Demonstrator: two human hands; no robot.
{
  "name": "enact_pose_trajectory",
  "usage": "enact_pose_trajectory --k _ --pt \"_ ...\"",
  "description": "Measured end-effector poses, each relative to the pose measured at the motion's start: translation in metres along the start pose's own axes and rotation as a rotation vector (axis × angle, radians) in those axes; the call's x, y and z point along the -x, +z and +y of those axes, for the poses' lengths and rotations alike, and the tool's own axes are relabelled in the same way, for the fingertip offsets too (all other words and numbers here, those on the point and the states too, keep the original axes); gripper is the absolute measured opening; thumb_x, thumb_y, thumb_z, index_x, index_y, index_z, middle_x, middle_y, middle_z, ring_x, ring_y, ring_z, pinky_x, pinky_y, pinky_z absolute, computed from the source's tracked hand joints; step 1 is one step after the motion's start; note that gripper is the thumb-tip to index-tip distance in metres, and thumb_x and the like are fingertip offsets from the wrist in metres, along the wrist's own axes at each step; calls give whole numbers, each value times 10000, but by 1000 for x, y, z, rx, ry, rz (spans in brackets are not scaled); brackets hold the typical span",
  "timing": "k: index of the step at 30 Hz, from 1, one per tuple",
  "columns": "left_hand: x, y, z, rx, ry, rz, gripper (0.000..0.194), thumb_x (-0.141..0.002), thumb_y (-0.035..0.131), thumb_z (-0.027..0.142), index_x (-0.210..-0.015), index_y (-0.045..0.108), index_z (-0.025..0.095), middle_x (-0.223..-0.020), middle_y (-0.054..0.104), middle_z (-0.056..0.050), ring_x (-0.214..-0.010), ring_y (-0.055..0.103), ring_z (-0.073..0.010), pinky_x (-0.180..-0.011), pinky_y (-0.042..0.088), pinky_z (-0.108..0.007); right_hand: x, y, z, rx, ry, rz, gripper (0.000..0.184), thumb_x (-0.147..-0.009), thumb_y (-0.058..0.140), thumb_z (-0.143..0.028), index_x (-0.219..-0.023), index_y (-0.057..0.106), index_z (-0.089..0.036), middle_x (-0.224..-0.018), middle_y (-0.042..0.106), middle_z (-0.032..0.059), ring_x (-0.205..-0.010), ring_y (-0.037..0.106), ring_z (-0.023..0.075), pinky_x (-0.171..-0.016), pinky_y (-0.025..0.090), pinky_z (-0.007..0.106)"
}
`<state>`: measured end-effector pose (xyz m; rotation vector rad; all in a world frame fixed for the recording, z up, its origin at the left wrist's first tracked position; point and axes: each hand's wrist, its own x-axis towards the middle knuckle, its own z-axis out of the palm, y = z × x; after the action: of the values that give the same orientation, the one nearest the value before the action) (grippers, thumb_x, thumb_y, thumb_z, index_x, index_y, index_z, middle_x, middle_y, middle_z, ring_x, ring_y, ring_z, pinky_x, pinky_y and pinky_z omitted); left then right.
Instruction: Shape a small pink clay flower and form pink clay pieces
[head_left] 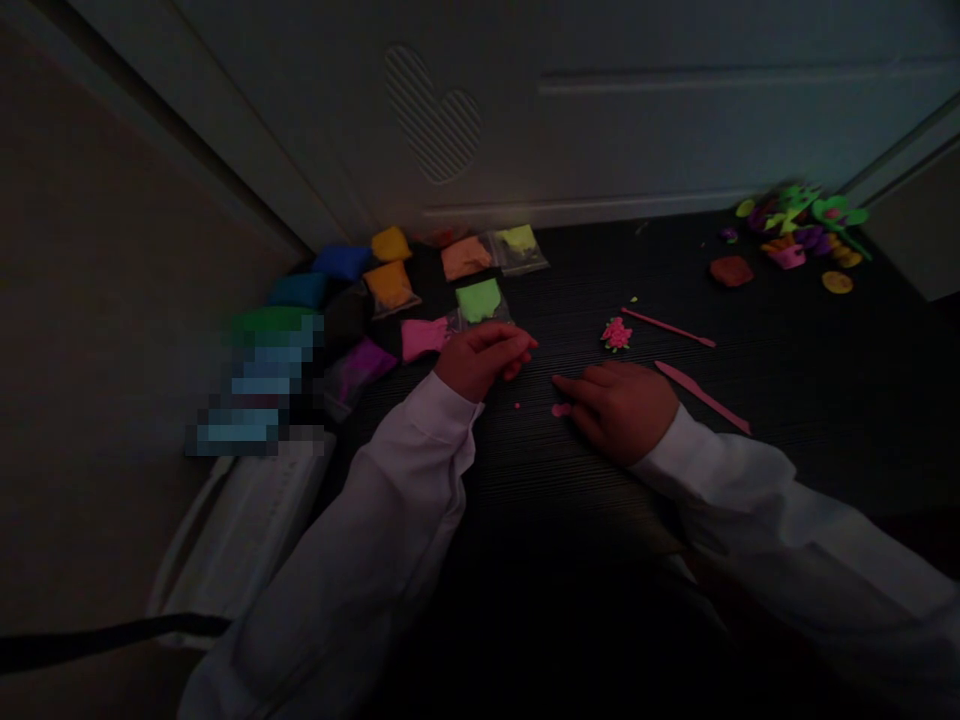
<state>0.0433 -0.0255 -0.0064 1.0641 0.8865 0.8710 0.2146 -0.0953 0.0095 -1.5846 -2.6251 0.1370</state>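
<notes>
My left hand (487, 360) hovers over the dark table, thumb and fingers pinched together; what they hold, if anything, cannot be made out. My right hand (626, 408) rests low on the table, index finger stretched out and thumb apart, other fingers bent. Beside its thumb lie small flat pieces of pink clay (561, 410), and a tiny pink clay dot (517, 405) sits between the hands. Just beyond the right hand is a pink clay flower (616, 335) with green leaf tips. Two pink modelling tools, a thin stick (667, 327) and a knife-shaped one (703, 396), lie to its right.
Bags of coloured clay, including orange (390, 287), pink (424, 338), green (480, 300) and blue (343, 262), spread along the left and back. A white power strip (247, 540) lies at left. Finished clay pieces (806, 225) and a reddish-brown lump (731, 271) sit at back right.
</notes>
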Motion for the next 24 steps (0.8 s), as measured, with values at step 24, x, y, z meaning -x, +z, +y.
enact_pose_trajectory --k 24 --pt "0 0 0 -24 1 -19 137 -594 586 237 -660 588 117 -531 543 11 -432 446 -41 -408 322 -175 -2 0 -2 -66 70 -10 319 -769 366 -276 -1056 498 -231 -845 590 33 -757 513 159 -650 322 280"
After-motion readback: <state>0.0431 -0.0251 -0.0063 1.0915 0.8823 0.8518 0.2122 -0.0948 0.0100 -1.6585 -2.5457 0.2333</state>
